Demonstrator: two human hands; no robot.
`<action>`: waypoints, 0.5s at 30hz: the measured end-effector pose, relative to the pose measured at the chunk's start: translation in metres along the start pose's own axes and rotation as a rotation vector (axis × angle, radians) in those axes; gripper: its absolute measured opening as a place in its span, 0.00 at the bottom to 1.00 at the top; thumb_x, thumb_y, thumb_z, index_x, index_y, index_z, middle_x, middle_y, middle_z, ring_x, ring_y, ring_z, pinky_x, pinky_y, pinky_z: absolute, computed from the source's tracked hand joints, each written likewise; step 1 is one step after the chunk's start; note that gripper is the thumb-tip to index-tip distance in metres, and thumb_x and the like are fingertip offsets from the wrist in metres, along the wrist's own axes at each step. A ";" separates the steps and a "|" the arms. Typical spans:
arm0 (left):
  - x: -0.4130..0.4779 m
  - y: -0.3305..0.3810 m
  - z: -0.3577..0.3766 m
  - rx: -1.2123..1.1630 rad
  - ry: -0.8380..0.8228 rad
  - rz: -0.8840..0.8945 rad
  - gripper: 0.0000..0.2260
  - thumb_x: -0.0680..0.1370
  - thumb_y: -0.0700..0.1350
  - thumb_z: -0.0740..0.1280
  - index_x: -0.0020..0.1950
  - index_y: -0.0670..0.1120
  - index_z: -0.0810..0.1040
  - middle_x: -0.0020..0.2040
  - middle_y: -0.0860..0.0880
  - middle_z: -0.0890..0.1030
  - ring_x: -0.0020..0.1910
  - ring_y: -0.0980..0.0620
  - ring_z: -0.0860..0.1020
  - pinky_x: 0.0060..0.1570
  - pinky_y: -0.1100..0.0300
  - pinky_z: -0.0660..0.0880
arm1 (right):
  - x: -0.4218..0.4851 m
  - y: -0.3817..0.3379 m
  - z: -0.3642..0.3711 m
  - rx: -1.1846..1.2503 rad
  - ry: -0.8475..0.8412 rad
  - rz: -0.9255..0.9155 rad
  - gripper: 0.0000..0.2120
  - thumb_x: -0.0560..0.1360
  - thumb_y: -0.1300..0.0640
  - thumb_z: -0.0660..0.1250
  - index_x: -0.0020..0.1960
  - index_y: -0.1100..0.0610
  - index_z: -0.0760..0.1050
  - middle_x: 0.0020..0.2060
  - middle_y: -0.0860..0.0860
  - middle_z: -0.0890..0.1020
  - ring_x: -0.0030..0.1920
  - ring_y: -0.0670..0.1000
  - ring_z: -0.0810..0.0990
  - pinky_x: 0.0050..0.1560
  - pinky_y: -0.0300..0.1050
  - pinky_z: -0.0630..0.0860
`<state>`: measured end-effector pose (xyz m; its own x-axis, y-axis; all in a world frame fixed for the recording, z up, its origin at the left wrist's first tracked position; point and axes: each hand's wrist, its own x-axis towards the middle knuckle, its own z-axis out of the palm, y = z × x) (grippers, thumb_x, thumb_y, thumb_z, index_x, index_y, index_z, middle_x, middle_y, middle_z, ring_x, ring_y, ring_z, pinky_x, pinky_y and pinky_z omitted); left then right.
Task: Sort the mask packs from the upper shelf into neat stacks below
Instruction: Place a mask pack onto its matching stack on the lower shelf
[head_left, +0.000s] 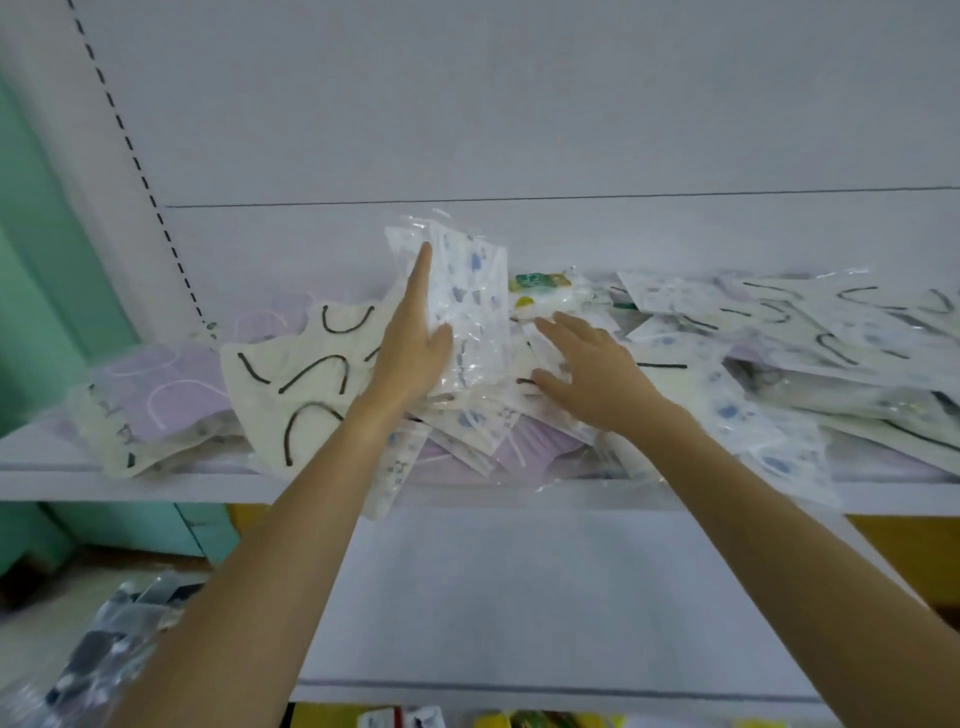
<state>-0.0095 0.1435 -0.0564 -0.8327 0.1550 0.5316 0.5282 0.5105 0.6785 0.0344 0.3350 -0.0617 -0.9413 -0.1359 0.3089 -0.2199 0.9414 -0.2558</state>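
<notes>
A: Where is the left hand (415, 338)?

B: Mid-heap of bagged mask packs (779, 332), pinching a clear plastic pack of blue-printed white masks (467, 291) upright, thumb in front and straight fingers behind. The right hand (587, 364), at that pack's four o'clock, lies spread flat on the heap, gripping nothing.

A: Best way on?

B: I'd pin the heap under that palm while lifting, so slippery neighbours stay on the white upper shelf (130, 486). The mint-green wall (41, 260) is at nine o'clock and the white lower shelf (493, 597) at six.
</notes>
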 end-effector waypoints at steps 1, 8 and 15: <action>-0.004 0.000 0.003 0.023 0.018 0.027 0.30 0.78 0.32 0.56 0.77 0.48 0.51 0.76 0.54 0.56 0.61 0.74 0.58 0.51 0.88 0.51 | -0.007 0.009 0.000 -0.074 -0.002 0.063 0.29 0.78 0.45 0.59 0.75 0.51 0.55 0.75 0.51 0.57 0.74 0.55 0.56 0.71 0.53 0.55; -0.024 0.012 0.028 0.150 0.012 -0.038 0.19 0.80 0.37 0.55 0.71 0.47 0.66 0.62 0.43 0.71 0.42 0.54 0.71 0.42 0.67 0.64 | -0.022 0.030 0.008 0.068 0.117 0.184 0.22 0.78 0.47 0.60 0.70 0.51 0.67 0.65 0.50 0.74 0.65 0.55 0.70 0.63 0.49 0.68; -0.031 0.043 0.040 -0.083 0.014 -0.139 0.19 0.82 0.51 0.56 0.71 0.47 0.67 0.67 0.55 0.70 0.67 0.60 0.66 0.61 0.70 0.59 | -0.024 -0.004 0.001 0.773 0.303 0.169 0.21 0.79 0.48 0.59 0.71 0.53 0.67 0.66 0.48 0.73 0.65 0.48 0.71 0.63 0.38 0.65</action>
<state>0.0322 0.1944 -0.0634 -0.8968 0.0757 0.4359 0.4202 0.4542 0.7856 0.0579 0.3341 -0.0691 -0.8922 0.1802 0.4142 -0.2992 0.4511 -0.8408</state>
